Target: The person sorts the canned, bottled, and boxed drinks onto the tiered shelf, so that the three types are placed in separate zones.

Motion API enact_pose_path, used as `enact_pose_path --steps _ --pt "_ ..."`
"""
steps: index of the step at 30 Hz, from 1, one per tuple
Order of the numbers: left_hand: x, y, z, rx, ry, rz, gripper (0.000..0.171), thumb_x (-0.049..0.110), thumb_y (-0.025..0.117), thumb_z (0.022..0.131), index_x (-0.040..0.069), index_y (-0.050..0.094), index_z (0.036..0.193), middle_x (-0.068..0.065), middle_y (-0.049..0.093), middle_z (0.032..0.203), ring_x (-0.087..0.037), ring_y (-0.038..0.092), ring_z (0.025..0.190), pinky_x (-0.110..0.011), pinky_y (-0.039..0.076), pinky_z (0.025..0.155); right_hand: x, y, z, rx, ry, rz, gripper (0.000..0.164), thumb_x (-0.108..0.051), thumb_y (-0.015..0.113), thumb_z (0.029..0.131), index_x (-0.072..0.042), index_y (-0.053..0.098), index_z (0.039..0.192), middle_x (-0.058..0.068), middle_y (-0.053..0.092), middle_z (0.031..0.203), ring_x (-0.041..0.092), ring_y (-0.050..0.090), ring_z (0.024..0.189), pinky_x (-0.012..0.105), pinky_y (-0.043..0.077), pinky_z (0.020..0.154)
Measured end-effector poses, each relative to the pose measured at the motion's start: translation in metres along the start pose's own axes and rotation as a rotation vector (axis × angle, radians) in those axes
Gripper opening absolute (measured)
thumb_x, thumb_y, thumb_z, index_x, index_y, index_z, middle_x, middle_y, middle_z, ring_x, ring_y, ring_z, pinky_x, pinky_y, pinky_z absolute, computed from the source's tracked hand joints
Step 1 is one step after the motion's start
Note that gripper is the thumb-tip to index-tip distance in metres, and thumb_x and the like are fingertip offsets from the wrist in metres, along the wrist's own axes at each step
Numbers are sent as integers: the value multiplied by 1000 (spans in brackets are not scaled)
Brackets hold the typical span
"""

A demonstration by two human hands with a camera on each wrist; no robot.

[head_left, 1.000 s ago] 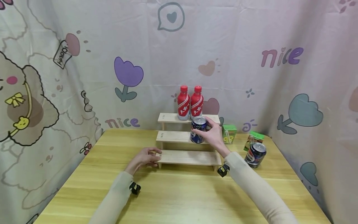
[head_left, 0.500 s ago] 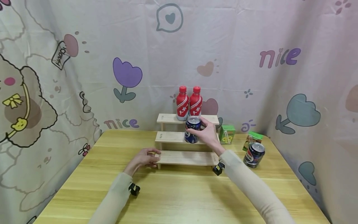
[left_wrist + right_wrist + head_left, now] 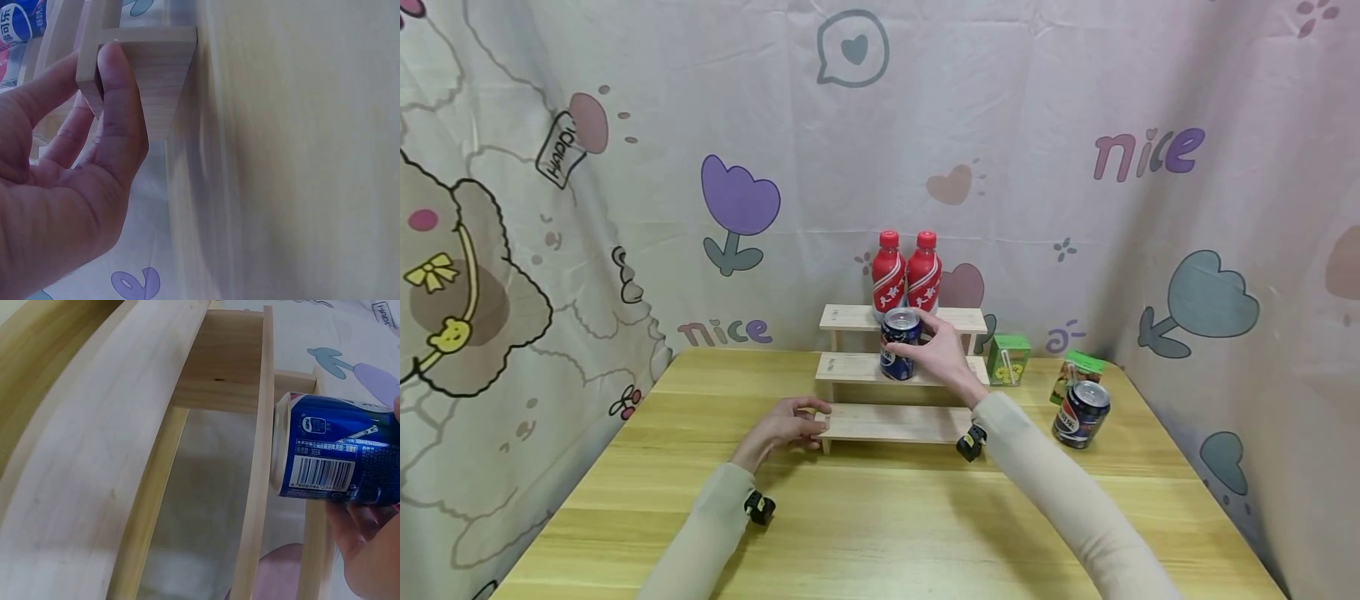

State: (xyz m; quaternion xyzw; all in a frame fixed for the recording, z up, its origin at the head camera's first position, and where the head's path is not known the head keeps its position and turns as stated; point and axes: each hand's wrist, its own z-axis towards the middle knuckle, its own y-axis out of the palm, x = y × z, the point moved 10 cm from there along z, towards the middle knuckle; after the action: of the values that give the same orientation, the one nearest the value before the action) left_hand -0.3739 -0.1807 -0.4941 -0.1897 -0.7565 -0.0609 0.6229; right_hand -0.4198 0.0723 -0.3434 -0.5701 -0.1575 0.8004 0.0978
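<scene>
Blue can (image 3: 900, 333), upright at the middle tier (image 3: 850, 367) of the wooden rack, well in from either end! Whether its base touches the board or hangs just above it, neither the head view nor the right wrist view settles. Setting it down on that tier looks like the step in hand; the next move seems to call for lowering it level, feeling the base sit flat, then easing the fingers off sideways without tipping it. And the grip: the right hand (image 3: 943, 354) pinches the can from its right side, thumb to the near side, fingers round the far side, opened only to the can's width. Over to the left hand (image 3: 782, 422), pinching the left end of the lowest tier (image 3: 895, 423), apparently steadying it. Beyond the can, two red bottles (image 3: 924, 279) stand side by side on the top tier (image 3: 847, 317). Right of the rack, a green carton (image 3: 1009, 360) stands on the table (image 3: 880, 517); farther right, a second can (image 3: 1081, 414) stands in front of another carton (image 3: 1077, 372).
</scene>
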Motion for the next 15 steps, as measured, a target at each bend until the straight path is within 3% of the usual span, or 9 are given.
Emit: enact_pose_path --steps 8,15 --pt "-7 -4 5 34 -48 17 45 13 79 80 5 61 121 -2 60 78 -14 64 68 -38 63 73 -4 10 4 -52 9 -32 77 -42 88 69 -25 56 137 2 63 127 24 58 122 45 48 107" --pt "1 0 0 30 -10 7 42 7 73 86 -2 58 123 -1 57 75 -14 63 68 -36 63 70 -6 16 8 -44 -18 -53 73 -42 87 70 -26 57 135 0 64 124 21 60 119 42 50 105"
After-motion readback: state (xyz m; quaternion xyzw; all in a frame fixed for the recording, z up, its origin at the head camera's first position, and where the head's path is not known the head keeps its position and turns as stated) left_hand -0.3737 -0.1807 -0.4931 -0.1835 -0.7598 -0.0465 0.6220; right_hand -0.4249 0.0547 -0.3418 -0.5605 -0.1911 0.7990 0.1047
